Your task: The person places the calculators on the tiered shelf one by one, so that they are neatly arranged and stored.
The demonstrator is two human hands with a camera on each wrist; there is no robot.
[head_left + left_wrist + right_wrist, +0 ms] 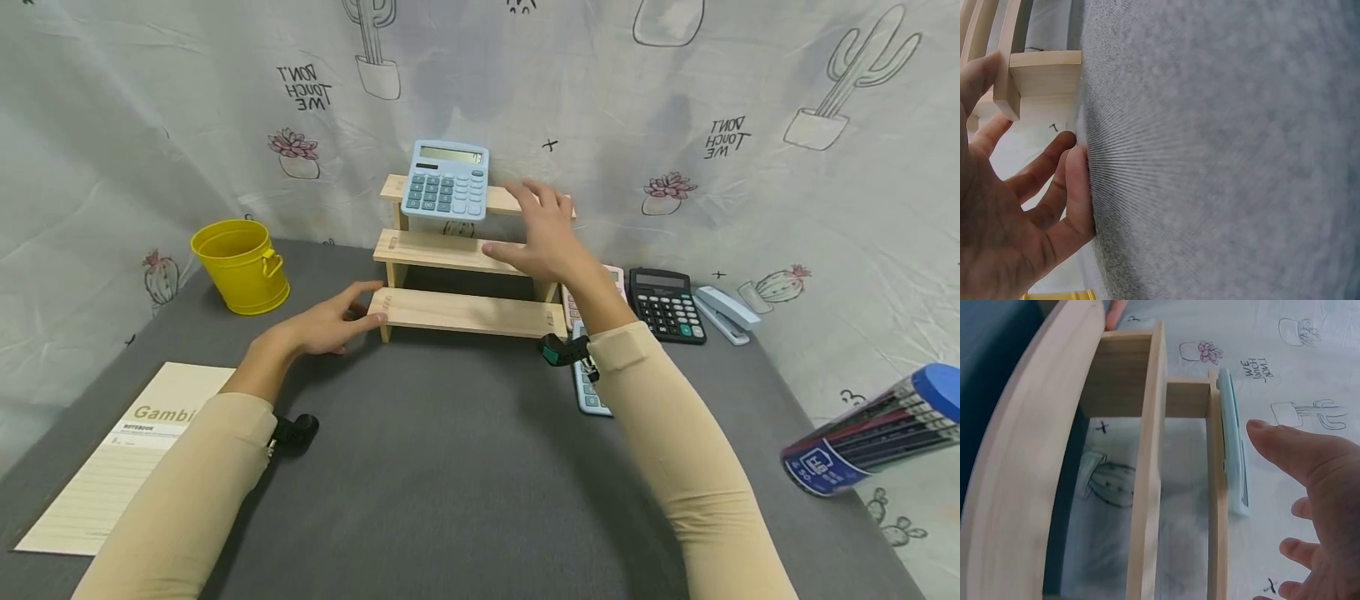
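A three-step light wooden stand (468, 312) stands near the back of the table. On its top step rests a light blue calculator (447, 181), its display showing digits. My left hand (322, 323) is at the left end of the lowest step, thumb and index fingertips right at the board's end. In the left wrist view, the other fingers (1075, 194) of that hand reach down to the tablecloth. Above the right side of the stand, my right hand (547, 237) is spread and holds nothing. Its thumb (1279, 440) points at the blue calculator (1233, 444), with a gap between them.
A yellow bucket (247, 279) and a notebook (142, 450) lie left. At right are a black calculator (666, 308), a pink one (617, 279), another blue one (588, 392) partly under my arm, a stapler (726, 315) and a pencil tub (828, 467). A printed curtain hangs behind.
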